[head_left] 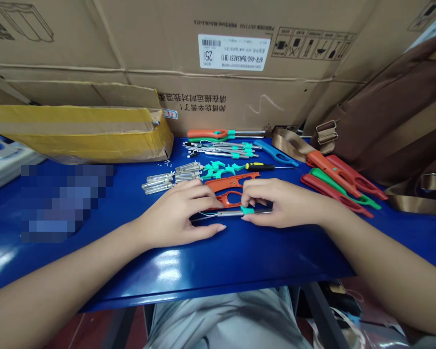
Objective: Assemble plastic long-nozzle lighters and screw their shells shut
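Blue bench (240, 252) out front, cardboard cartons (131, 48) walled up behind. Dead centre, orange handle shell (229, 198) lying flat, the marker for everything else. Just in front of it and touching, thin metal rod (228, 213) with a teal collar (247, 210), lying crosswise. Left hand (181, 215) curled over the rod's left end, thumb below, fingers on top, closed around it. Right hand (279, 203) pinching tight at the collar. Judging by looks: light, stiff, smooth, likely to roll or slip; better gripped at the collar than on bare steel. Just behind the shell, a second orange shell (232, 183). Further behind, teal triggers (218, 169) and a screwdriver (261, 166). Behind and to the left, loose metal tubes (160, 183). Well off to the right, red and green handles (334, 186).
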Tool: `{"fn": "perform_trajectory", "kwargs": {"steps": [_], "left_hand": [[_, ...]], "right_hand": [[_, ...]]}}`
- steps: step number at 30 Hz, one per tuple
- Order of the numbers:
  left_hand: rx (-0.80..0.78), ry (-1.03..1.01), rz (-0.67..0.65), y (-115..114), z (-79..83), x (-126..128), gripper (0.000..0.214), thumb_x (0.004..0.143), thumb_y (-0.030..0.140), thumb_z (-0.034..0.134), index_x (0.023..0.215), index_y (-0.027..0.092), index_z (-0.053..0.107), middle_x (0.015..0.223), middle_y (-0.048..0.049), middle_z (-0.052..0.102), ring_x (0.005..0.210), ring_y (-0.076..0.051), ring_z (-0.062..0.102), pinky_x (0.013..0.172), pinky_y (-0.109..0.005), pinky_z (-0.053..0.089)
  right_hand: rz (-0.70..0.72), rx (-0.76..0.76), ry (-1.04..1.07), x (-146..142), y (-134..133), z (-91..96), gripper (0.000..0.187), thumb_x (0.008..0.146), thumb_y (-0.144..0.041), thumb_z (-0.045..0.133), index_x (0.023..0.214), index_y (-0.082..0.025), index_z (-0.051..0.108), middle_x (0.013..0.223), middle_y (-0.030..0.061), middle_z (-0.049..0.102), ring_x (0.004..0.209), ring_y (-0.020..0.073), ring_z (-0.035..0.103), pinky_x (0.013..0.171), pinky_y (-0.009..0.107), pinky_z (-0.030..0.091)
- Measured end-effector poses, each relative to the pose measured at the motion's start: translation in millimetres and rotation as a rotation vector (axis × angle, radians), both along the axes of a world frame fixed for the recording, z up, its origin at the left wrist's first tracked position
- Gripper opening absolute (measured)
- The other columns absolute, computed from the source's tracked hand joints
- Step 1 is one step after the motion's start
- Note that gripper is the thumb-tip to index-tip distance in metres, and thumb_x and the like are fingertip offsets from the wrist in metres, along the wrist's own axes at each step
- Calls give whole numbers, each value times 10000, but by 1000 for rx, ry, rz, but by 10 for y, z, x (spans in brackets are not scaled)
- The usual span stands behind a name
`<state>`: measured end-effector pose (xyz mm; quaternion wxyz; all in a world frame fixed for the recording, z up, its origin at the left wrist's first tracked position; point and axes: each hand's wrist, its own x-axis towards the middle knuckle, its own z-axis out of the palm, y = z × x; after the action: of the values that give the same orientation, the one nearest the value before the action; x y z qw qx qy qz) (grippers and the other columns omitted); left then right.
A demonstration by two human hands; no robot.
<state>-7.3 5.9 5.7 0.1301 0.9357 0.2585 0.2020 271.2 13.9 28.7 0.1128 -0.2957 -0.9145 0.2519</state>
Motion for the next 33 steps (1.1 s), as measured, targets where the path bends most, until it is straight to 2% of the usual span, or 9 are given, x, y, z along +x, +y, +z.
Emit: {"fn": "perform_trajectory", "kwargs": {"steps": [7,15,21,23,26,29,33], "left_hand": [[42,-45,-33,-32,-16,28,196,1011,319,594,1051,211,752,996,-47,752,917,-194,613,837,-345,463],[77,-45,-12,-23,13,18,192,1008,301,586,1025,199,748,962,-53,743,895,-199,610,823,-355,473],[90,-49,1,-25,4,18,203,1014,305,577,1003,197,748,949,-55,744,881,-194,617,817,-353,476],[84,-57,-8,-32,-14,33,198,1015,304,583,1004,191,745,944,-53,742,875,-192,619,818,-350,473],[76,-70,-11,-36,-49,57,180,1010,297,603,1010,187,744,946,-47,743,878,-189,623,826,-346,467],[66,-81,-2,-29,-75,72,172,1008,298,611,1004,192,746,961,-41,747,888,-183,631,822,-337,459],[35,-77,-3,-12,-87,64,189,990,356,642,1023,199,743,975,-44,749,893,-189,635,812,-334,462]], "right_hand": [[36,30,8,-39,-39,-24,105,928,-292,639,942,-196,599,923,12,607,766,122,531,683,245,392],[-23,19,-126,94,-18,125,105,873,-259,658,858,-205,569,855,5,614,726,137,524,645,257,375],[-78,-30,-215,204,7,219,78,834,-233,658,806,-210,589,829,13,633,735,161,554,653,274,418],[-53,-25,-176,187,6,195,88,848,-269,684,899,-212,639,926,28,668,819,180,591,723,290,455],[-21,6,-82,77,-17,100,232,898,-382,698,1050,-211,661,1053,52,685,933,200,625,823,313,477],[-6,18,9,-67,-58,-5,201,956,-357,648,1081,-201,664,1068,53,700,958,189,644,838,305,476],[19,-35,-5,-122,-83,-39,104,982,-250,586,998,-187,667,977,38,692,849,157,630,761,282,469]]}}
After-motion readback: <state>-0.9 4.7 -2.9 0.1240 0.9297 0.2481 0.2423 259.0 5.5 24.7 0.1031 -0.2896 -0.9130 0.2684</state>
